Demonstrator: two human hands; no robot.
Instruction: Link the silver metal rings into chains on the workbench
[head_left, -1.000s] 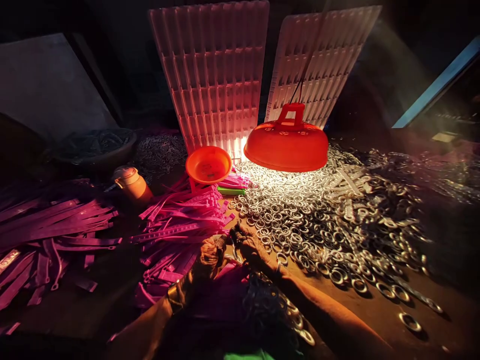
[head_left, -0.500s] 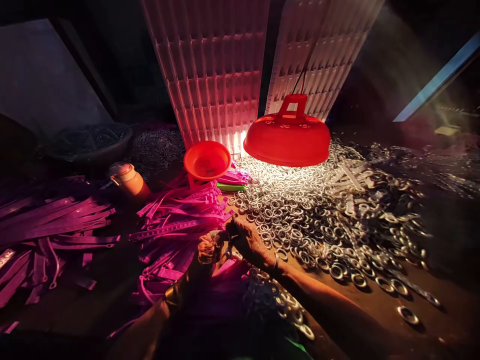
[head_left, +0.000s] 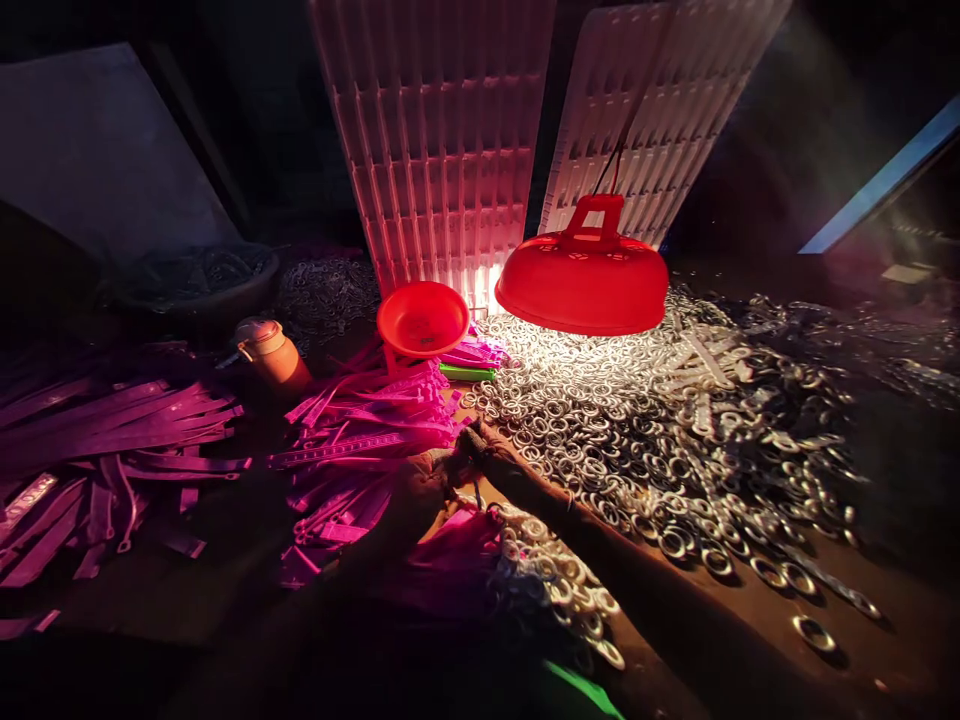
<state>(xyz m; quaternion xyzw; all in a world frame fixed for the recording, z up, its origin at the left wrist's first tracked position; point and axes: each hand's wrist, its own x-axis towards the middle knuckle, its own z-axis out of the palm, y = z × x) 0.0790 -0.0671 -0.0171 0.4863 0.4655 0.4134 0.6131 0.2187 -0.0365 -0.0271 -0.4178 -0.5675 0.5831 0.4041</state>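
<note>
1. Hanging low at upper centre of the frame: red lamp shade (head_left: 583,282), lit, with 2 white grid trays (head_left: 442,140) leaning upright behind it.
2. Spread beneath the lamp and across the right of the desk (head_left: 757,610): heap of metal rings (head_left: 637,420). Left of centre: orange bowl (head_left: 422,318), orange bottle (head_left: 271,352), pink straps (head_left: 360,440).
3. Just below centre: left hand (head_left: 424,482) and right hand (head_left: 480,450), close together, dim. Between them a small dark piece, too dark to identify.
4. Grip of both hands: curled inward, but clenched or loose cannot be told.
5. Near lower centre: a string of threaded rings (head_left: 562,580), beside the right forearm.
</note>
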